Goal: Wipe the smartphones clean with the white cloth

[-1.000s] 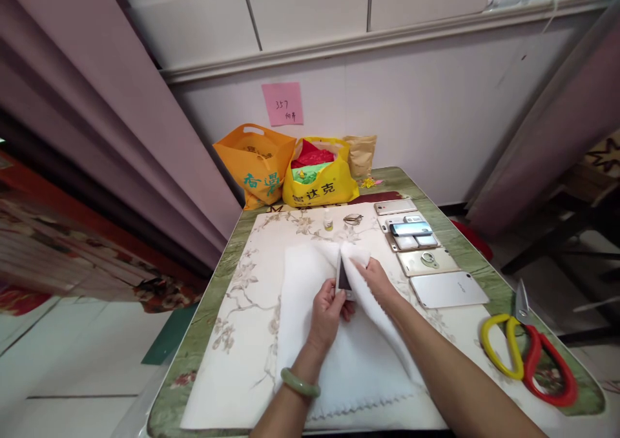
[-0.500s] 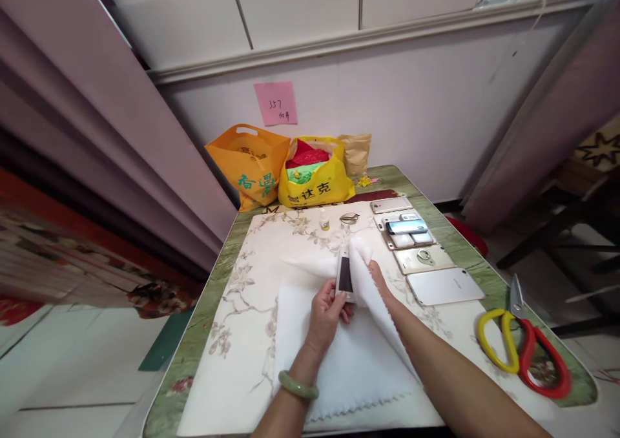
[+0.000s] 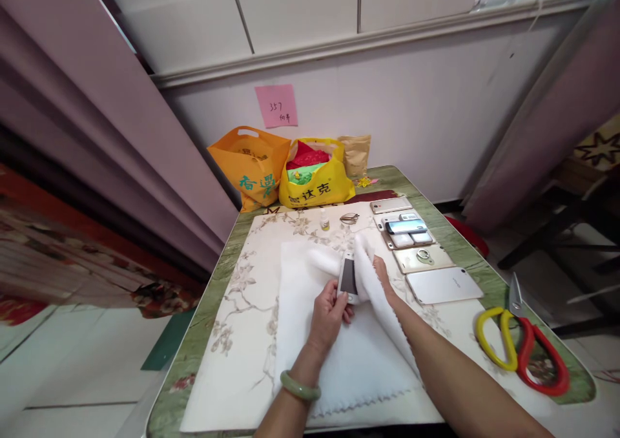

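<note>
A white smartphone (image 3: 348,276) with a dark screen stands tilted above a white cloth (image 3: 358,360) on the table. My left hand (image 3: 329,312) grips its lower end, thumb on the front near the home button. The right side of the phone is covered by a raised fold of the cloth. Behind that fold is my right hand (image 3: 380,271), closed on the cloth, its fingers mostly hidden. The cloth's left part lies flat, and its zigzag edge faces me.
On the right lie several phones, among them a white one (image 3: 444,285), and large scissors (image 3: 516,334) with yellow and red handles. Glasses (image 3: 349,218), a small bottle (image 3: 324,219), an orange bag (image 3: 254,166) and a yellow bag (image 3: 317,183) are farther back.
The cloth's far-left corner, lifted before, now lies flatter on the table. The right hand and the cloth fold have shifted slightly; the left hand still holds the phone.
</note>
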### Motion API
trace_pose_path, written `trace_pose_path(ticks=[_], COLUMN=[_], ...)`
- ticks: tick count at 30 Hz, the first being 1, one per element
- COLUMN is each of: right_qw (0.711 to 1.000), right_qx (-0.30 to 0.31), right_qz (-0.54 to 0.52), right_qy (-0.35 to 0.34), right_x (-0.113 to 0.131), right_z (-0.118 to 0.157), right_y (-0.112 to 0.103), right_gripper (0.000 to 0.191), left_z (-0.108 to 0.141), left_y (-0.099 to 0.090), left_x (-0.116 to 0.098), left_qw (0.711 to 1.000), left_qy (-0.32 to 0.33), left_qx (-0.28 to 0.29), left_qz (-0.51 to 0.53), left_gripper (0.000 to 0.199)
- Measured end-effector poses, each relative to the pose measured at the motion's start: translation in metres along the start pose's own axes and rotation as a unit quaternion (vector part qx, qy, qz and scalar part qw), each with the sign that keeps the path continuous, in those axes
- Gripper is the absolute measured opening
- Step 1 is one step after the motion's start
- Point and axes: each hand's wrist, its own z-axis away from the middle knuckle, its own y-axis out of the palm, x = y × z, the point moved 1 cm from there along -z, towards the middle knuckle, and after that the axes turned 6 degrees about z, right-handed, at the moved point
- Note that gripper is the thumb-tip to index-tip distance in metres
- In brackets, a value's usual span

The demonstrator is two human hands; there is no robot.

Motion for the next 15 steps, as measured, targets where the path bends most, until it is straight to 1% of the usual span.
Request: trace_pose_path(ticks=[2,3,5,6,7,10,11,13,15], right_qw=[1.0,0.999,0.995,0.993,0.993,0.996,0.996,0.993,0.993], right_qx=[0.01,0.022,0.052,0.061,0.061,0.038,0.044,0.073,0.086], right_qz=[-0.013,-0.027,-0.062,-0.076,-0.084,-0.082,-0.082,-0.088,-0.084], right_qy=[-0.022,-0.038,-0.062,-0.066,-0.061,-0.007,0.009,0.027,0.011], right_x=[0.007,0.012,0.021,0.024,0.025,0.019,0.016,0.012,0.012], right_z=[0.007,0.012,0.022,0.025,0.026,0.021,0.018,0.014,0.015], right_y=[0.003,0.005,0.009,0.01,0.01,0.008,0.007,0.006,0.008], right_gripper=[0.046,0.054,0.081,0.088,0.087,0.052,0.047,0.046,0.045], left_z=[0.0,0.0,0.0,0.0,0.0,0.002,0.003,0.003,0.003], left_y=[0.0,0.0,0.0,0.0,0.001,0.001,0.001,0.001,0.001], left_x=[-0.001,-0.002,-0.004,-0.005,-0.006,-0.004,-0.003,-0.002,-0.002], left_qw=[1.0,0.999,0.997,0.996,0.996,0.999,1.0,1.0,1.0], left_qy=[0.009,0.022,0.056,0.07,0.074,0.036,0.023,0.009,0.019], left_qx=[-0.013,-0.02,-0.029,-0.031,-0.029,-0.006,-0.001,0.001,-0.018], left_qz=[0.009,0.019,0.037,0.042,0.043,0.023,0.014,0.004,0.016], left_gripper=[0.03,0.03,0.031,0.032,0.031,0.028,0.028,0.029,0.027])
